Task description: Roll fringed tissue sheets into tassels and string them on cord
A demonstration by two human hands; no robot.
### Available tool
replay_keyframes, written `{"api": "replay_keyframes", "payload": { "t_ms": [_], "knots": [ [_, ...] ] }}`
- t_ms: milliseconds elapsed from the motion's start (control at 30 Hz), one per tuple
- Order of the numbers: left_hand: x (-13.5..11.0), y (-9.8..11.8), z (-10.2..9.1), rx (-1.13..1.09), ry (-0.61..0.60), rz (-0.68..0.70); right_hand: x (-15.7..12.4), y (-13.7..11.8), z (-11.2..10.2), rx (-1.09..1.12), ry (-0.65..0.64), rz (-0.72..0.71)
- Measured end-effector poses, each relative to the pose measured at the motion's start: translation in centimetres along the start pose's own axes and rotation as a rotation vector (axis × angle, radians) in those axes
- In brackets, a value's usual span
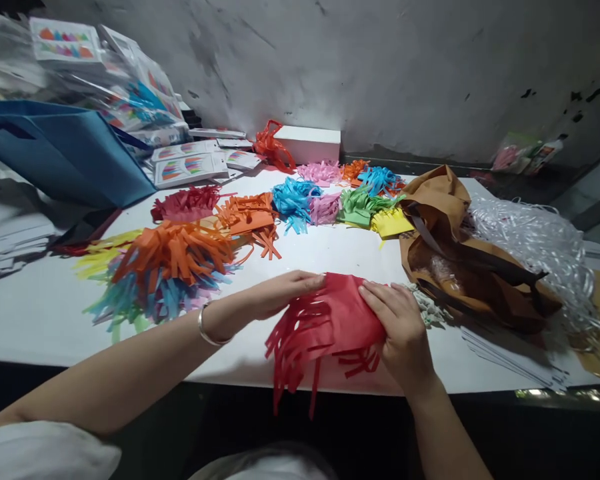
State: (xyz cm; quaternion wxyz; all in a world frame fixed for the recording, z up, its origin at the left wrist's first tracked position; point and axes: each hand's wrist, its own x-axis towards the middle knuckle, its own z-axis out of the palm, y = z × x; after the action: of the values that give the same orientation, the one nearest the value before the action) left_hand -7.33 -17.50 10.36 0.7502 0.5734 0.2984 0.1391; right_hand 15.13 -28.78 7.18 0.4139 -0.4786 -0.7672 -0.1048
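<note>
Fringe bundle looks light, soft, tearable, left hand and right hand, part-curled, holding its uncut red band, likely best grip

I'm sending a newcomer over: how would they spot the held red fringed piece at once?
Find the white table below the grey wall and look to its near edge. There, between the left hand and the right hand, is the red fringed piece. Unlike the dark red bundle lying farther back, it is brighter and held in both hands.
</note>
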Motion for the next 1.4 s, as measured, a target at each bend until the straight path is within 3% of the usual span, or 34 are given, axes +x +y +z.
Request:
{"api": "replay_keyframes", "payload": {
  "t_ms": [200,300,433,533,667,833,967,1067,1233,1400],
  "knots": [
    [0.9,4.6,-2.7,0.623,0.354,0.053,4.7,-0.3,-2.0,0.133,-0.213,0.272],
    [1.0,6.2,-2.7,0.725,0.316,0.035,7.1,-1.0,-2.7,0.163,-0.293,0.297],
    [1.3,6.5,-1.5,0.664,0.196,0.015,8.9,-2.2,-2.7,0.141,-0.334,0.252],
    [1.5,5.9,-1.3,0.532,0.215,0.082,9.3,-2.8,-2.4,0.091,-0.332,0.204],
    [1.2,5.2,-2.4,0.284,0.242,0.17,9.1,-3.0,-2.0,0.046,-0.273,0.159],
    [0.3,4.6,-3.5,0.2,0.216,0.149,8.0,-2.6,-1.4,0.066,-0.064,0.093],
    [-0.3,4.1,-2.7,0.248,0.157,0.108,6.7,-2.6,-0.8,0.13,0.073,-0.005],
    [-0.8,4.1,-1.6,0.229,0.084,0.158,5.6,-2.9,-0.1,0.143,0.109,-0.041],
    [-1.9,4.1,0.1,0.131,0.097,0.184,4.1,-2.9,1.3,0.156,0.104,0.013],
    [-2.7,2.7,-0.3,-0.148,0.103,0.131,3.2,-2.0,1.9,0.113,0.118,0.044]
  ]
}}
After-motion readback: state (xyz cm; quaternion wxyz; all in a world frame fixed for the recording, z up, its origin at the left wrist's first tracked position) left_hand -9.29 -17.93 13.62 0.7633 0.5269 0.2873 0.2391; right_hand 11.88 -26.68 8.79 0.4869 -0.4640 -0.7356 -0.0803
